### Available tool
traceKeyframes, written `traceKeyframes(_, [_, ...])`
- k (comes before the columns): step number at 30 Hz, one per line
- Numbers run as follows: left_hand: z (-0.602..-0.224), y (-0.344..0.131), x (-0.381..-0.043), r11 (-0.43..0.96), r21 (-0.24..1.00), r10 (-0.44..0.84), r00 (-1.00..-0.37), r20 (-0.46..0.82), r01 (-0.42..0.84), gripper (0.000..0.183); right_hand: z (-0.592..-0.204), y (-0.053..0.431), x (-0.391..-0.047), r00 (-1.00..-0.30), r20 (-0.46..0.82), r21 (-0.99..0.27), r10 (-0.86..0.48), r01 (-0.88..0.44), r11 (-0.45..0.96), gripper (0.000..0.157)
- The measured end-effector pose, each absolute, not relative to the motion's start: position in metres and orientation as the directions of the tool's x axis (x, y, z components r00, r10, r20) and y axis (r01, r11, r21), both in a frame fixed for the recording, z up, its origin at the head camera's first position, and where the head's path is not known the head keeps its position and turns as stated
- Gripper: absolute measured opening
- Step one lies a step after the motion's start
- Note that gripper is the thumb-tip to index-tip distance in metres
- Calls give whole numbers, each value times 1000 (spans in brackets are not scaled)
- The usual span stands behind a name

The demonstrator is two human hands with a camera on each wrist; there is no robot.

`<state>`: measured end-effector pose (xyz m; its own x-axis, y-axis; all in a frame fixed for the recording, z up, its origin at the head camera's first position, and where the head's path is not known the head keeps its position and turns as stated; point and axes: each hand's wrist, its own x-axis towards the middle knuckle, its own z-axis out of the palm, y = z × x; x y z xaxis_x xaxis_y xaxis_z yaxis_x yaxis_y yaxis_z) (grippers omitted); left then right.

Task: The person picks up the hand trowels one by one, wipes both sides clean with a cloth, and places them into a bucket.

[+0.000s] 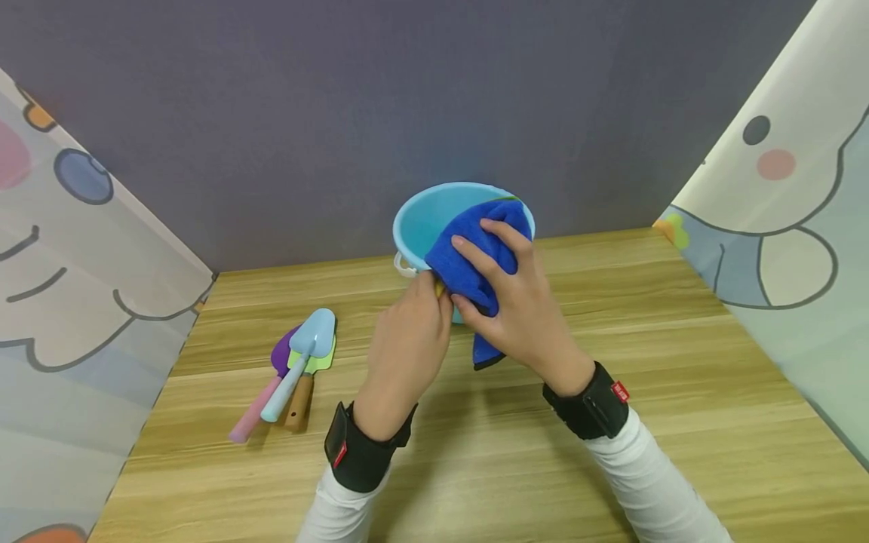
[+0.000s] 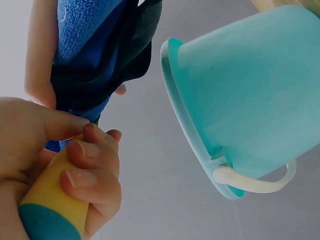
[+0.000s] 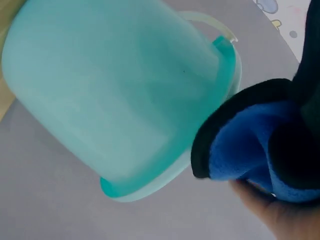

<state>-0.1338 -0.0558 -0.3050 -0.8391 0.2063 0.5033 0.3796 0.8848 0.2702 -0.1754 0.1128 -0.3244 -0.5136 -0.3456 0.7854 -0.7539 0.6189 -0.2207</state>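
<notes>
My left hand (image 1: pixel 410 332) grips a yellow handle with a teal end cap (image 2: pixel 52 185); the rest of that tool is hidden in a blue towel (image 1: pixel 451 265) with dark edging. My right hand (image 1: pixel 526 313) holds the towel bunched around the tool, its fingers spread over the cloth. One corner of the towel hangs below the right palm. Both hands are close together, in front of and over the near rim of a light blue bucket (image 2: pixel 245 85). Upright on the table, the bucket has a white handle (image 2: pixel 250 181) hanging at its side.
Three small garden tools lie in an overlapping pile at the left: a light blue trowel (image 1: pixel 316 332), a purple-headed one with a pink handle (image 1: pixel 256 411), and a green-headed one with a wooden handle (image 1: pixel 299 403). A grey wall (image 1: pixel 305 136) rises behind the wooden table (image 1: pixel 652 324).
</notes>
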Motion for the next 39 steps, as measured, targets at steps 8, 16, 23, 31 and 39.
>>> traceKeyframes(8, [-306, -57, -133, 880, 257, 222, -824, 522, 400, 19, -326, 112, -176, -493, 800, -204, -343, -760, 617, 54])
traceKeyframes(16, [-301, -59, -130, 887, 304, 176, -863, 473, 348, 21, -323, 109, -170, -504, 796, -175, -335, -722, 670, 62])
traceKeyframes(23, [-300, -58, -131, 885, 291, 182, -845, 503, 364, 21, -320, 111, -171, -491, 810, -159, -320, -709, 687, 63])
traceKeyframes(31, [-300, -57, -131, 877, 273, 212, -830, 517, 395, 21, -318, 117, -171, -488, 813, -140, -316, -691, 709, 62])
traceKeyframes(39, [-299, -57, -130, 872, 270, 218, -818, 532, 408, 21, -317, 119, -172, -492, 818, -154, -297, -686, 712, 60])
